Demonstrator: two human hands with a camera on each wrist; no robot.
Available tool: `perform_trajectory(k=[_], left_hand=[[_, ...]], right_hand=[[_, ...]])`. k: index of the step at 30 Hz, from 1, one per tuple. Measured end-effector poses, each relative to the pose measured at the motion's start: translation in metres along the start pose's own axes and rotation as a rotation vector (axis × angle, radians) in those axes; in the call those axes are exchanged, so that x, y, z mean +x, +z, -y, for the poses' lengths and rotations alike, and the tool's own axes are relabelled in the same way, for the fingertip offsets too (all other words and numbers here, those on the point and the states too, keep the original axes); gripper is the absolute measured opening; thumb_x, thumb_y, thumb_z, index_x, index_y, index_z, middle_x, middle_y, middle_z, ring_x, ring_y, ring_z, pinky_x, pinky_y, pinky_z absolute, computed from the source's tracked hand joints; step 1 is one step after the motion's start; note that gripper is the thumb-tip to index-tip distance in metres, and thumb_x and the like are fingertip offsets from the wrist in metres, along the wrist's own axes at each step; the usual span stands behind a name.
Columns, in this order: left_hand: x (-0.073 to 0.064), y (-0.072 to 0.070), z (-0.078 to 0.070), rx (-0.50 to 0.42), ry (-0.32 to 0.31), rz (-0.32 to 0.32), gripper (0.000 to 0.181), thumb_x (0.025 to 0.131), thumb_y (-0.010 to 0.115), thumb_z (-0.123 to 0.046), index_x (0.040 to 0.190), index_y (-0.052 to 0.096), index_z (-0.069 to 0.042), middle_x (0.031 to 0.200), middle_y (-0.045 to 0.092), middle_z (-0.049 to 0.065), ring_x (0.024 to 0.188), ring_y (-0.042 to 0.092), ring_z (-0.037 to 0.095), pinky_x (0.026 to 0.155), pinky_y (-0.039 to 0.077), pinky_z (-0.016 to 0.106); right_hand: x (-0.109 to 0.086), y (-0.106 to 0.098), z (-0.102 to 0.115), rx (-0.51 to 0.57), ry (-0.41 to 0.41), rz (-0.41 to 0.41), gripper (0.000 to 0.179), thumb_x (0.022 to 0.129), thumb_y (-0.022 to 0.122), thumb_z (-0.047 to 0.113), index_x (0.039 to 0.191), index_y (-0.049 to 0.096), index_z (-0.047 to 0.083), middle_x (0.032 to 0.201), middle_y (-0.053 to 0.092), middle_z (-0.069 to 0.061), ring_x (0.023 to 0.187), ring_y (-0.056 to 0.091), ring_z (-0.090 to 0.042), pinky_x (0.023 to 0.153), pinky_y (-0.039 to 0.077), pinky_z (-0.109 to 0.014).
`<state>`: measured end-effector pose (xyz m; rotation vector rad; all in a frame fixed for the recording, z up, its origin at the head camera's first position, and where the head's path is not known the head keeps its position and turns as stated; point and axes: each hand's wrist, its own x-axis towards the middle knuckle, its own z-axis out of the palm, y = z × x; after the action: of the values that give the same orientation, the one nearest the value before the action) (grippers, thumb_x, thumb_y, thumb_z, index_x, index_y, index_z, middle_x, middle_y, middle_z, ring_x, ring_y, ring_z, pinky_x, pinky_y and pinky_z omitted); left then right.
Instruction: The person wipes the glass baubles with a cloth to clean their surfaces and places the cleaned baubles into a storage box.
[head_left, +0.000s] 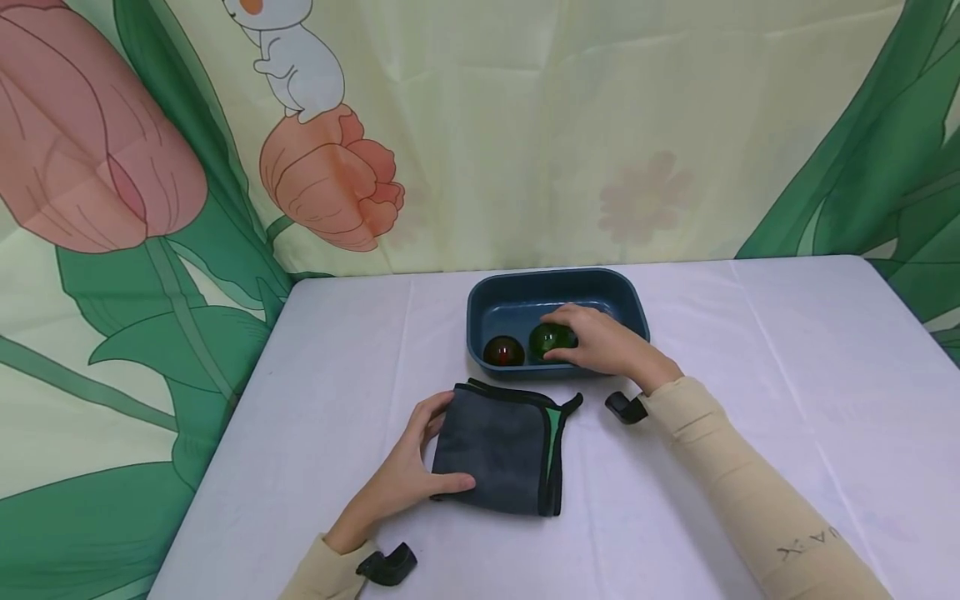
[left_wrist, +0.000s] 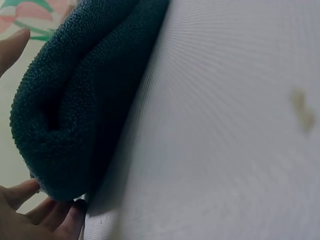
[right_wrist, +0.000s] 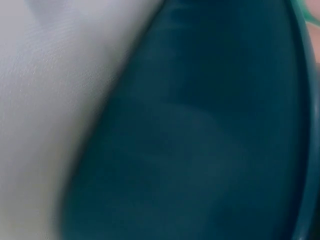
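In the head view my right hand (head_left: 600, 340) reaches into a blue plastic basin (head_left: 557, 369). Its thumb and fingers hold a glossy green ball (head_left: 550, 338). Left of that ball, a dark red ball (head_left: 503, 351) sits in the same basin. My left hand (head_left: 408, 467) is at the left side of a folded grey cloth (head_left: 495, 454) with black edging and a green inside. The thumb lies over the cloth's near left part. In the left wrist view the fingers (left_wrist: 22, 192) touch the end of the fluffy dark teal fold (left_wrist: 75, 100), and the thumb stands apart.
A white-covered table (head_left: 315, 400) carries the basin and cloth. Behind it hangs a printed curtain (head_left: 510, 150) with flowers and a rabbit. Black wrist mounts (head_left: 387, 565) stick out from both sleeves. The basin's outer wall (right_wrist: 185, 130) fills much of the right wrist view.
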<state>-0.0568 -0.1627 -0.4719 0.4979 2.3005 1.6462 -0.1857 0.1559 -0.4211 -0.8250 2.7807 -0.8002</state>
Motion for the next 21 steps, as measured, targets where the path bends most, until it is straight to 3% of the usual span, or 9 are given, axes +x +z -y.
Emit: perform_trajectory(k=[8,16,21], left_hand=[[0.001,-0.001,-0.005,-0.030,-0.030,-0.029,0.095,0.081,0.082,-0.021,0.155,0.022,-0.016,0.159,0.024,0.002,0.145,0.033,0.030,0.118,0.028,0.051],[0.007,-0.001,-0.009,0.000,-0.005,-0.075,0.084,0.087,0.077,-0.021,0.154,0.027,-0.012,0.158,0.028,0.003,0.144,0.035,0.032,0.117,0.031,0.051],[0.013,-0.003,-0.014,0.021,0.077,-0.103,0.078,0.089,0.075,-0.016,0.152,0.030,-0.009,0.156,0.032,0.010,0.142,0.039,0.033,0.117,0.033,0.047]], right_hand=[[-0.008,-0.006,0.007,0.005,0.009,-0.019,0.064,0.092,0.072,0.033,0.145,0.049,0.004,0.146,0.047,-0.019,0.134,0.046,-0.039,0.109,0.040,-0.056],[-0.021,-0.016,0.015,-0.020,-0.012,-0.067,0.062,0.092,0.071,0.029,0.144,0.049,0.003,0.145,0.047,-0.018,0.133,0.045,-0.036,0.108,0.042,-0.054],[-0.030,-0.021,0.019,-0.035,-0.037,-0.102,0.060,0.092,0.072,0.028,0.143,0.050,0.003,0.144,0.048,-0.016,0.132,0.046,-0.033,0.106,0.044,-0.052]])
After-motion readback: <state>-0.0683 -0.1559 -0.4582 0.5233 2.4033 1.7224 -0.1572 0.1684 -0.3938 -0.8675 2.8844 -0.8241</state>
